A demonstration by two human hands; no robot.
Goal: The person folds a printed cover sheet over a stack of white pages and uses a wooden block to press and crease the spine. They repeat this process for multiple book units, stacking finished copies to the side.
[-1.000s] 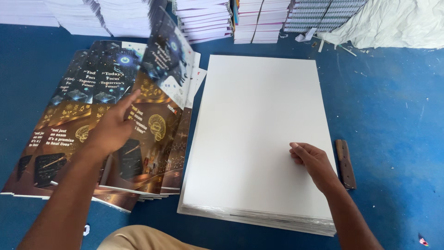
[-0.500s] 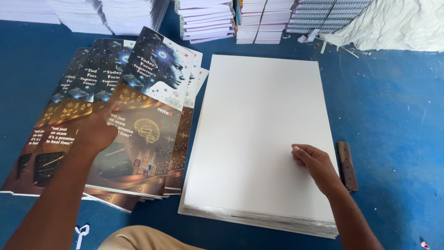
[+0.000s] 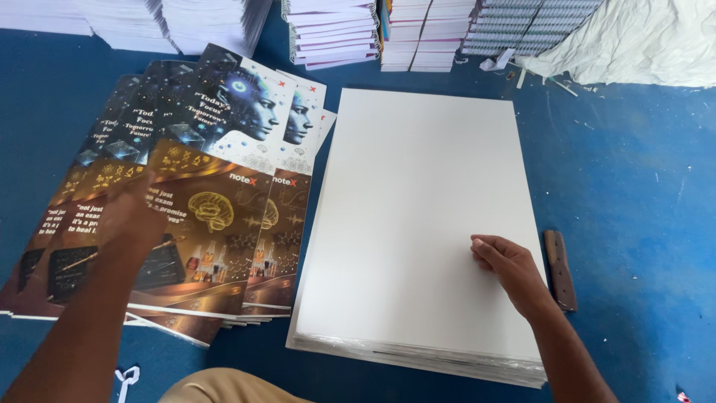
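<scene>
My left hand (image 3: 133, 216) lies flat, fingers spread, on the top printed cover sheet (image 3: 216, 201) of a fanned pile of dark, glossy covers on the left. The covers show a blue robot-like head above and a golden brain picture below. Whether the hand grips the sheet cannot be told; it presses on it. My right hand (image 3: 511, 267) rests with curled fingertips on the right part of a thick stack of large blank white sheets (image 3: 418, 216) lying beside the covers. Nothing is held in the right hand.
Everything lies on a blue floor (image 3: 634, 194). Stacks of bound notebooks (image 3: 335, 30) line the far edge, and crumpled white cloth (image 3: 641, 41) lies at the far right. A small dark wooden-handled tool (image 3: 559, 269) sits right of the white stack. My knee shows at the bottom.
My left hand has laid the top printed cover down flat onto the fanned pile and slid back toward me. The right hand has stayed on the white stack.
</scene>
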